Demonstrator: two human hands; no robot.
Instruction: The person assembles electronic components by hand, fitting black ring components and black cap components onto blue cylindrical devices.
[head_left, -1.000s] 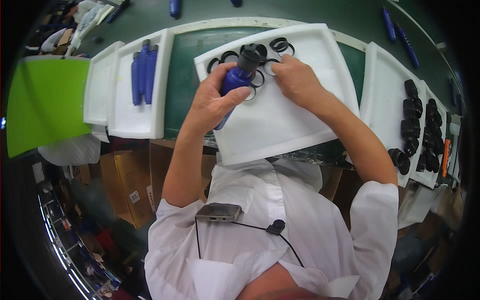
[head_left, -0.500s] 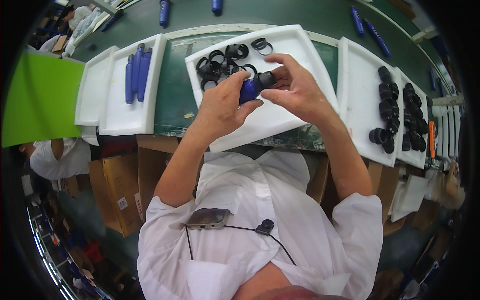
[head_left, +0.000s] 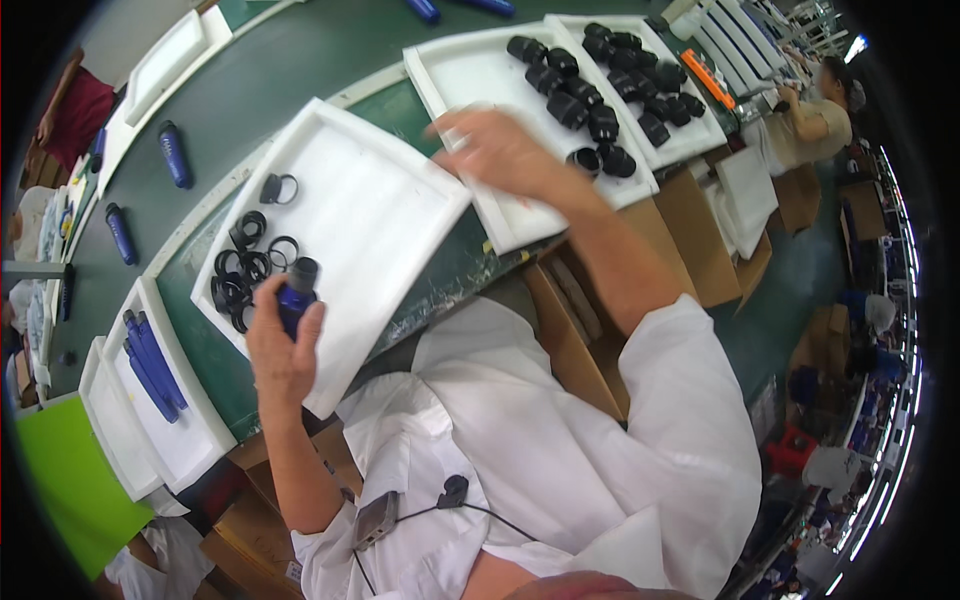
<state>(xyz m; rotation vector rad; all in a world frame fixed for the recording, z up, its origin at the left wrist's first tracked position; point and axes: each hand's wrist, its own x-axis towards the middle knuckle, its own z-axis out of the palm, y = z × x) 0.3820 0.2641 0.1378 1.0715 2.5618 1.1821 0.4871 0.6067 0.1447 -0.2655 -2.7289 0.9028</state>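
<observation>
My left hand (head_left: 283, 345) is wrapped round a blue tube (head_left: 293, 308) with a black end, held upright over the near left part of a white foam tray (head_left: 360, 230). Beside it in that tray lie several black rings (head_left: 232, 275), some with a wider collar or clip. My right hand (head_left: 495, 150) is smeared by motion above the tray's right corner, close to a second white tray (head_left: 455, 85). Several ribbed black caps (head_left: 570, 105) lie in that second tray. Whether the right fingers hold anything cannot be made out.
Another white tray (head_left: 700, 140) at the right carries more black caps. At the left, blue tubes (head_left: 150, 365) lie in a tray beside a bright green sheet (head_left: 75, 480). More blue tubes (head_left: 174, 155) stand across the green table (head_left: 270, 75). Cardboard boxes (head_left: 590, 350) are below the table edge.
The view has swung to the right. My right hand has come away from the blue tube and moved right toward the trays of caps. The left hand still holds the tube.
</observation>
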